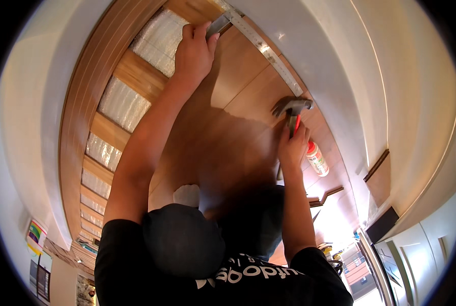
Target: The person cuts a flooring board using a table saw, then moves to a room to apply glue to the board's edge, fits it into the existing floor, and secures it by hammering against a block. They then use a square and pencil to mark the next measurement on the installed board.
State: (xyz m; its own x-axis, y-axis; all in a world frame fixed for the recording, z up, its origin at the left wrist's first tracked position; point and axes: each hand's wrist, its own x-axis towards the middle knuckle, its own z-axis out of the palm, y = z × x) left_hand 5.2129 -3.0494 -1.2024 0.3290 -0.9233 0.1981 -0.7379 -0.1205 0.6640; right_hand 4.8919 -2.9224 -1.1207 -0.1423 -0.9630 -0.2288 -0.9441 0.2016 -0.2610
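My left hand (195,53) is closed round the stock of a metal try square (264,50) at the far end of the floor. The square's marked blade runs from there toward the near right, along the board edge by the wall. My right hand (293,145) grips the red and black handle of a claw hammer (295,106). The hammer's head is up, close to the free end of the square's blade. Brown laid floorboards (238,71) spread beneath both hands, partly in my shadow.
Wooden battens (140,75) with silvery foil (162,38) between them run along the left. A red-capped bottle (317,160) lies right of my right hand. Board offcuts (327,196) are nearby, and another board piece (378,176) is by the right wall (335,66).
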